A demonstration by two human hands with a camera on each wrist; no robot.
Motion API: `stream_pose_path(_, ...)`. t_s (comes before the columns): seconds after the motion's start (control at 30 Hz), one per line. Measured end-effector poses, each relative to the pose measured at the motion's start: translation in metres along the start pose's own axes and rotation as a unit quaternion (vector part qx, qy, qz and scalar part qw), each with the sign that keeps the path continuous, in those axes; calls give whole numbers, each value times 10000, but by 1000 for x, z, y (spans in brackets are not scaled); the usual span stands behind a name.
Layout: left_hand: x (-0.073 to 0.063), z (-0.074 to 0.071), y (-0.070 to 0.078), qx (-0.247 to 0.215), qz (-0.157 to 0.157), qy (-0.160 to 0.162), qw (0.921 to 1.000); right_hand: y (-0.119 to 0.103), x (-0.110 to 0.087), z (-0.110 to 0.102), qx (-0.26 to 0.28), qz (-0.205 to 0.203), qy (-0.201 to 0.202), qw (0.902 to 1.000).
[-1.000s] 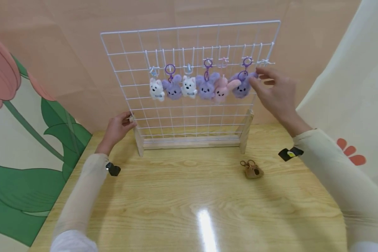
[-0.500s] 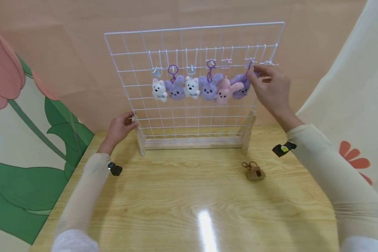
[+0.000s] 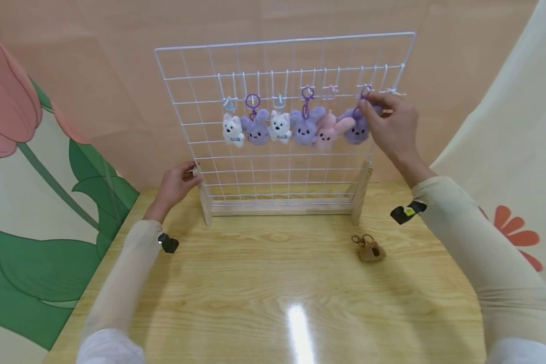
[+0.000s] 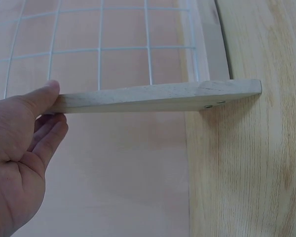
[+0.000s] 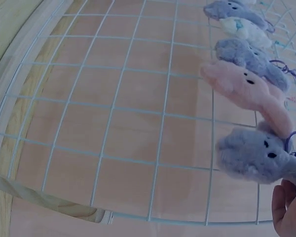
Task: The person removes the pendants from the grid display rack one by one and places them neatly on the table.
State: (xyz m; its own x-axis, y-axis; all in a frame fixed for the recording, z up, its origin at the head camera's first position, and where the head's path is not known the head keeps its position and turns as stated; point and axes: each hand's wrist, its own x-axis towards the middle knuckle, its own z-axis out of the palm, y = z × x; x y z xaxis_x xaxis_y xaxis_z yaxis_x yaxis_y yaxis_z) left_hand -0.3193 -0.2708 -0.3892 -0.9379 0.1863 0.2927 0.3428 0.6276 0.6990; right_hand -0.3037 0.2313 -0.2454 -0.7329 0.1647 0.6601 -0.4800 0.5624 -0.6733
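Note:
My left hand [image 3: 174, 186] holds the top of the wooden side leg [image 4: 138, 96] of a white wire grid rack [image 3: 284, 39], thumb on one face and fingers on the other in the left wrist view. At the rack's upper right, my right hand [image 3: 395, 124] pinches the purple bunny plush keychain [image 3: 357, 130] near its ring and ear. Its purple ring lies against a white hook, partly covered by my fingertips. In the right wrist view this plush [image 5: 249, 155] hangs beside the pink bunny plush [image 5: 246, 89], whose long ear overlaps it.
Further left on the hooks hang a purple plush [image 3: 305, 131], a white dog plush [image 3: 279, 126], another purple plush [image 3: 257, 130] and another white dog [image 3: 233, 130]. A brown plush keychain [image 3: 370, 251] lies on the wooden table [image 3: 255, 283], front right.
My right hand has shifted from the purple plush's ear to near its ring; the plush turned sideways, then faced front again. My left hand has kept its hold on the leg.

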Motion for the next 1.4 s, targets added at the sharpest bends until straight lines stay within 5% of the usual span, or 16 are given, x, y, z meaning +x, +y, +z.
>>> stream_pose_path(0.5, 0, 1, 1, 92, -128, 4, 9999, 1, 7, 2, 833, 956, 95, 9919)
stream_pose_path(1.4, -1, 0, 5, 151, -48, -38, 9999, -19, -15, -22, 1040, 608, 27, 9927)
